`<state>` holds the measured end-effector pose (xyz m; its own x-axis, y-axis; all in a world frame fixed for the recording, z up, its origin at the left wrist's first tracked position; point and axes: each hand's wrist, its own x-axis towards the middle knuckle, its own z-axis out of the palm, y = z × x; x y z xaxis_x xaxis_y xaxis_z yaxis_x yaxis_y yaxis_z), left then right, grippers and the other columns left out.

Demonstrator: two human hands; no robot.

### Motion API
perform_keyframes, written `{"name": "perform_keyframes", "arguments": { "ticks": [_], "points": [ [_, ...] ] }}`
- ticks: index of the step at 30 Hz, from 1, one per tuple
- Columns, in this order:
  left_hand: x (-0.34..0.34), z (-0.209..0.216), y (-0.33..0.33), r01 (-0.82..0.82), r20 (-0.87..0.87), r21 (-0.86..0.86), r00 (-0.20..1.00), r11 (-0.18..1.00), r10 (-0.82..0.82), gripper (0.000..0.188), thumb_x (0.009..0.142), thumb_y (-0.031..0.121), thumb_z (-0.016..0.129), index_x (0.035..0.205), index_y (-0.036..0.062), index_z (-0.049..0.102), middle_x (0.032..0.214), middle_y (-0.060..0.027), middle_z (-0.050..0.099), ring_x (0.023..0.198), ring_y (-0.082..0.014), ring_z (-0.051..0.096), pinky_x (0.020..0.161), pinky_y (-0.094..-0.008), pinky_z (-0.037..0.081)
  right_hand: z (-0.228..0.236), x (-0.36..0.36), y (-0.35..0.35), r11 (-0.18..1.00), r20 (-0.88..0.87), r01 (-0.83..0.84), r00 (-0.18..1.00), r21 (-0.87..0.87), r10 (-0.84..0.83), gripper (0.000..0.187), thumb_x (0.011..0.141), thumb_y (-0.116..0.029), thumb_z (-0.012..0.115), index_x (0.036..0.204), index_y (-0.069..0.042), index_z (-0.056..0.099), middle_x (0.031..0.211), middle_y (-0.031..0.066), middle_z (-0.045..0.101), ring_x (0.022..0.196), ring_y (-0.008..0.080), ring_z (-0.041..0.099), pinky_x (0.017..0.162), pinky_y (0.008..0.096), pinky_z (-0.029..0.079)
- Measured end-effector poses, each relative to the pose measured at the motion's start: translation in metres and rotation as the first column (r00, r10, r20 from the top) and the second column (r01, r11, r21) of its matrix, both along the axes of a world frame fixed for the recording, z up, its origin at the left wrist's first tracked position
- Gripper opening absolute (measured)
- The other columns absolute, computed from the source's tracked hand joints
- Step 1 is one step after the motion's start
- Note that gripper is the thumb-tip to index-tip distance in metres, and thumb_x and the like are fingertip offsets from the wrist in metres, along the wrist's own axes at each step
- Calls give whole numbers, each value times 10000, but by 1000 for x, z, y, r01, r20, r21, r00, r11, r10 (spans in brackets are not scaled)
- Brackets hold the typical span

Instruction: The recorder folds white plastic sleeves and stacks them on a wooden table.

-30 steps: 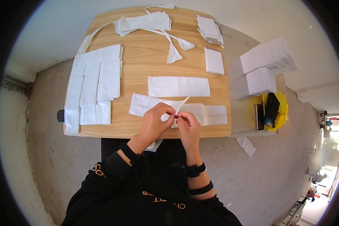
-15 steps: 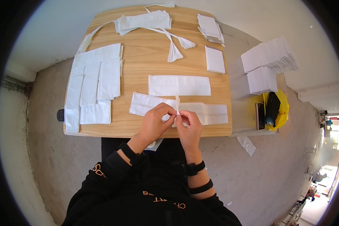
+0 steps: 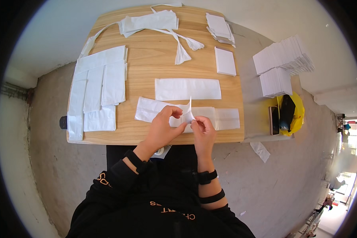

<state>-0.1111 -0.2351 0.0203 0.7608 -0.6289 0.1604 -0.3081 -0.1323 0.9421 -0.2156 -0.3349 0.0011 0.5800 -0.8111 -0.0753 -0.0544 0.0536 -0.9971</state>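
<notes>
A small white sheet (image 3: 188,112) with a raised, curling edge stands above the near middle of the table. My right hand (image 3: 204,133) pinches its lower right corner between thumb and fingers. On the sheet's left side is my left hand (image 3: 162,126), thumb and fingers apart, with nothing gripped between them. Beneath both hands lie flat white sleeves, one on the left (image 3: 148,109) and one on the right (image 3: 227,118), partly hidden by the hands. Just beyond them rests another flat white sleeve (image 3: 187,89).
The wooden table (image 3: 146,59) carries overlapping white sleeves (image 3: 93,89) at left and a bundle with strips (image 3: 148,23) at the back. White card stacks (image 3: 225,61) sit at right. On a grey side surface are taller stacks (image 3: 277,82), a phone (image 3: 273,120) and a yellow bag (image 3: 298,117).
My left fingers have come off the sheet and spread apart. My right hand has shifted slightly right, still pinching, and more of the sheet shows.
</notes>
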Motion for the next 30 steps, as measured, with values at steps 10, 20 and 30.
{"name": "perform_keyframes", "arguments": {
  "ticks": [10,20,30],
  "points": [
    [11,-14,6,-93,55,-24,994,995,94,55,839,17,642,873,-7,606,872,-118,648,802,-238,641,718,-325,499,-2,-6,-5,999,-45,0,999,-49,-2,93,876,-23,627,956,24,628,910,52,643,828,100,626,751,225,496],
    [44,-35,58,-151,-559,-59,824,987,93,137,979,117,504,1076,35,554,1015,-33,611,943,-107,582,890,-269,478,-4,-11,-19,950,1,138,990,279,-144,222,904,-112,623,1078,21,587,957,64,612,848,145,614,768,281,547],
    [44,-48,88,-146,-704,77,693,986,157,257,986,161,480,1190,14,532,1149,-74,602,1033,-162,586,936,-316,483,-13,-13,-35,1000,-201,5,980,8,-3,288,883,-159,663,1068,53,599,902,108,639,831,140,613,703,262,502]
  ]
}}
